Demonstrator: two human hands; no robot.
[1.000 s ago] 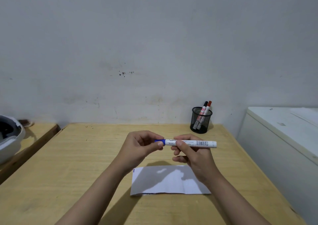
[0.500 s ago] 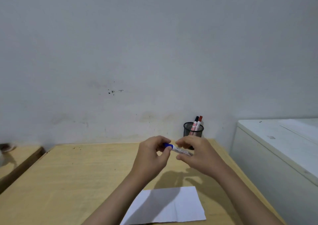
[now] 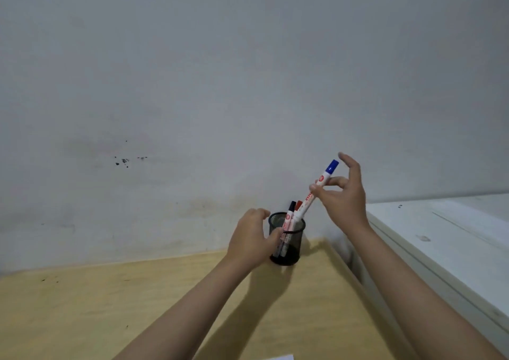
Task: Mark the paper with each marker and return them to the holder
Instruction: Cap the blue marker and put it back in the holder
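The right hand (image 3: pixel 343 197) pinches the blue-capped white marker (image 3: pixel 314 194), tilted, its lower end inside the black wire-mesh holder (image 3: pixel 292 245). The left hand (image 3: pixel 254 238), curled partly open, steadies the holder's side. Released this slanted, the marker could tip the light holder over the nearby table (image 3: pixel 137 304) edge.

a pale grey-white wall (image 3: pixel 220 70) fills most of the view, scuffed and faintly stained, with a cluster of small dark specks (image 3: pixel 125 161). a light wooden table (image 3: pixel 96 310) meets it along the bottom. a white cabinet (image 3: pixel 446 238) stands just beside the table's right edge. soft, even light.
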